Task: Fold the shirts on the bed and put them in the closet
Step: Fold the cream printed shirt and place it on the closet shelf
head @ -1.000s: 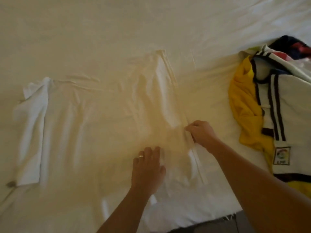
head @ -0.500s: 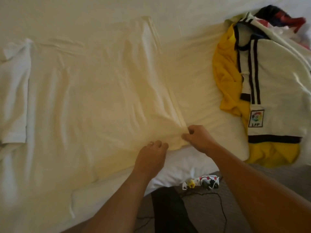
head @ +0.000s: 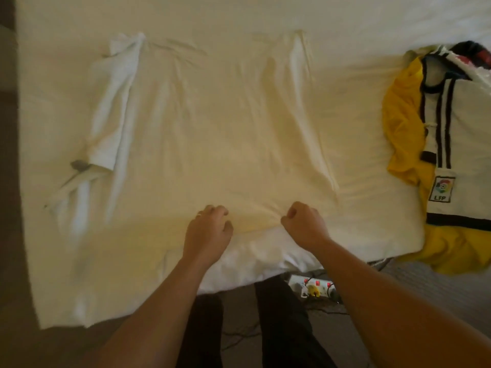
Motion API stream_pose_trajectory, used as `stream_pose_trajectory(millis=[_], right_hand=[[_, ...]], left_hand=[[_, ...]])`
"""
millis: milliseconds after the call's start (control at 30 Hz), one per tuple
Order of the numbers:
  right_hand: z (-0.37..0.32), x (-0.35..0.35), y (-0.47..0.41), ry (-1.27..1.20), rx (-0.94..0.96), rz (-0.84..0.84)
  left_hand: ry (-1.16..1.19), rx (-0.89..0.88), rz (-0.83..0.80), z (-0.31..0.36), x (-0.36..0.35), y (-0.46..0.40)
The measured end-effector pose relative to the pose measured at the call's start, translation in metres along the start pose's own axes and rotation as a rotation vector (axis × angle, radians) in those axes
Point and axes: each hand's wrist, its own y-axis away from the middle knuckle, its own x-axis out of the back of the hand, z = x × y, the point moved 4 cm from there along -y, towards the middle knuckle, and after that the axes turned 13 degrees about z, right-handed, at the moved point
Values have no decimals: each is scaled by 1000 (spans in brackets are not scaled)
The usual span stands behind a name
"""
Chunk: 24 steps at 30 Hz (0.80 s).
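"LFP" on the badge (head: 442, 189) of the striped white jersey (head: 462, 134)

left hand (head: 207, 232): bare, a ring on one finger | right hand (head: 305, 227): bare, no ring seen | forearms: bare, no sleeves in view | legs (head: 281, 328): wore dark trousers, seen below the arms

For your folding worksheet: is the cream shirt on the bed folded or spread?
Mostly spread: the cream shirt lies flat across the bed, one sleeve turned in.
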Motion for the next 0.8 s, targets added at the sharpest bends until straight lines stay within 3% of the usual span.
stream_pose_trajectory(millis=[133,267,367,500,567,667,800], right_hand=[[-72,-67,43,-21,114,-185],[-136,-139,93,-104,112,-214],[-160,-178,113,-225,-40,-160],[-171,-221,130,-581,-505,-69],[-173,-230,136,-716,-613,-66],[-171,-227,142,-662,-533,-107],[-163,-210,136,-84,-104,-105]], left_hand=[[-42,262,252,-104,73,22],[-101,574,403,-211,126,61],[-61,758,358,-259,134,78],[315,868,315,-286,123,91],[440,881,239,-288,113,92],[476,847,224,-293,110,97],[338,841,178,-304,116,113]])
